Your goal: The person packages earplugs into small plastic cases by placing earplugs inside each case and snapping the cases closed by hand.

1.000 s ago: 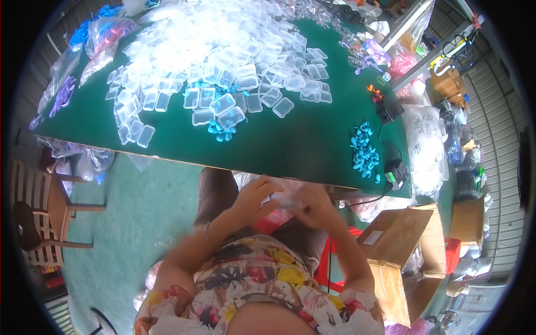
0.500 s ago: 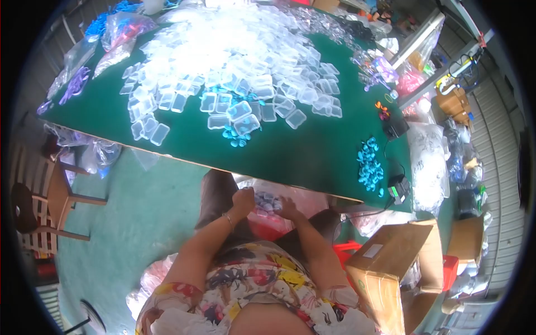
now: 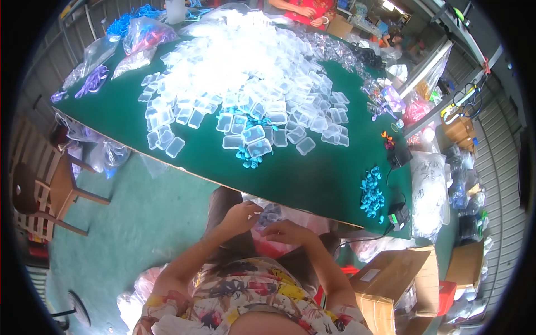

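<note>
My left hand (image 3: 243, 216) is over my lap, fingers curled together, with a tiny pale bit at the fingertips that is too small to name. Facing it, my right hand (image 3: 286, 231) holds nothing that I can see; its fingers are loosely extended and apart. Between and just beyond the hands, a clear plastic bag (image 3: 312, 221) lies across my lap under the table edge. Small greyish pieces (image 3: 272, 213) show in it, partly covered by my hands. The hands do not touch each other.
On the green table (image 3: 312, 181) a large heap of clear plastic boxes (image 3: 304, 146) spreads out, with turquoise pieces (image 3: 371, 192) at the right. A black adapter (image 3: 398, 216) sits near the corner. Cardboard box (image 3: 385, 273) stands to my right, wooden chair (image 3: 61, 181) to my left. Another person (image 3: 310, 11) is across the table.
Both hands have come up off the greyish pieces and toward my body, and the right hand's fingers now point left. The view has tilted up, bringing the person across the table into sight.
</note>
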The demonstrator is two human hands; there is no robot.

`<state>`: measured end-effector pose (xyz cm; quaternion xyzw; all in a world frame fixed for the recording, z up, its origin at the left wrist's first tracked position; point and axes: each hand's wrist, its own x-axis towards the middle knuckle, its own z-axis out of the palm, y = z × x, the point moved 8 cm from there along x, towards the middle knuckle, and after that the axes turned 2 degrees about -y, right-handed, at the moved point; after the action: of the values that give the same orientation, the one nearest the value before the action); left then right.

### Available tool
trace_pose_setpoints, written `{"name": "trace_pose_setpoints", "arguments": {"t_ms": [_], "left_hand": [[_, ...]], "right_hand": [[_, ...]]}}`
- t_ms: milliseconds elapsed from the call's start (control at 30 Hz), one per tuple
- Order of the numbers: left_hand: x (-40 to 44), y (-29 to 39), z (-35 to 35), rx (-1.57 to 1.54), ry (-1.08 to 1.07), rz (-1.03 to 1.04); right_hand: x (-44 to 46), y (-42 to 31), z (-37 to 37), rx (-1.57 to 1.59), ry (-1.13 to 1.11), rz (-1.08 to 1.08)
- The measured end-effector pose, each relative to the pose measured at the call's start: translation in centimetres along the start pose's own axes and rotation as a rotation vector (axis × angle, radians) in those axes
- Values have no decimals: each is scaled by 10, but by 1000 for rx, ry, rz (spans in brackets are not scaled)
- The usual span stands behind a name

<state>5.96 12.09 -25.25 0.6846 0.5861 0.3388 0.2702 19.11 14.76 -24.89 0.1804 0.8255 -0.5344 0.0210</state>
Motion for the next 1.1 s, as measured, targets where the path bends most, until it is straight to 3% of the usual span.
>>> {"name": "trace_pose_setpoints", "arguments": {"t_ms": [33, 100, 167, 233, 333, 533, 633, 667, 700, 833, 967, 1100], "left_hand": [[0, 26, -27, -95, 31, 0], [7, 51, -59, -191, 63, -1], [12, 63, -106, -18, 420, 37], [28, 59, -122, 88, 498, -12], [44, 50, -131, 271, 553, -54], [49, 43, -123, 357, 563, 10], [41, 50, -121, 186, 607, 56], [41, 48, -119, 37, 598, -17], [40, 45, -115, -113, 585, -88], [54, 68, -84, -245, 451, -60], [70, 95, -58, 111, 431, 134], [74, 101, -58, 366, 504, 127]], "right_hand": [[-9, -54, -16, 104, -1, -38], [-5, -89, -60, -60, 271, -211], [5, -113, -103, -362, 674, -357], [20, -127, -121, -600, 937, -362], [55, -126, -132, -821, 982, -341], [43, -110, -144, -794, 1065, -397], [1, -122, -139, -824, 1124, -406], [-14, -119, -136, -826, 1122, -400], [-27, -114, -133, -891, 1103, -337], [-65, -96, -112, -1090, 1047, -117], [-84, -81, -101, -1022, 984, -43], [-103, -83, -118, -880, 1044, -52]]}}
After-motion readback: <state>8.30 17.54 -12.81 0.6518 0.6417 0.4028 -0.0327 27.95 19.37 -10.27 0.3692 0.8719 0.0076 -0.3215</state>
